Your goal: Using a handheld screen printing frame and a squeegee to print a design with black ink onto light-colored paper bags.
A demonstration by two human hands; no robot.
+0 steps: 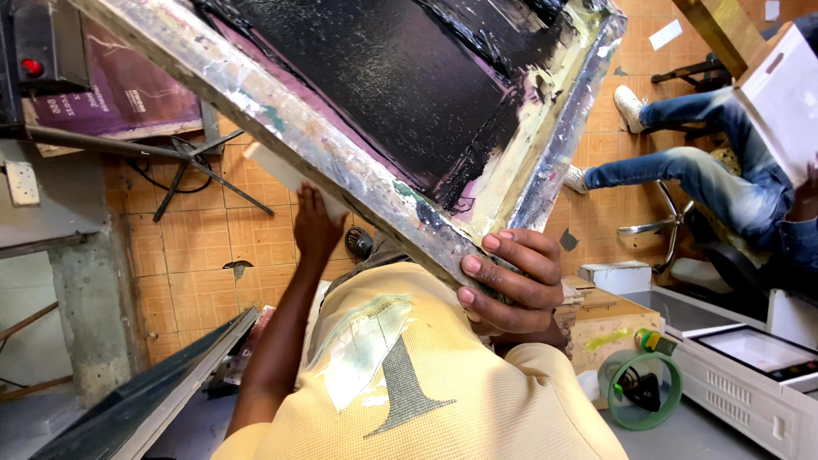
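Both hands grip ink-filled screen frame (375,111): right hand (511,281) clamps corner, left hand (315,226) w/ squeegee (285,175)

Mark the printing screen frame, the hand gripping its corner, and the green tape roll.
printing screen frame (281,119): head view, paint-stained wooden side bar.
right hand (511,285): head view, fingers wrapped over the frame corner.
green tape roll (673,375): head view, right rim.

My right hand (511,281) is curled in a tight grip, fingers wrapped over. My left hand (313,223) reaches up on a straight arm, seemingly pressing flat.
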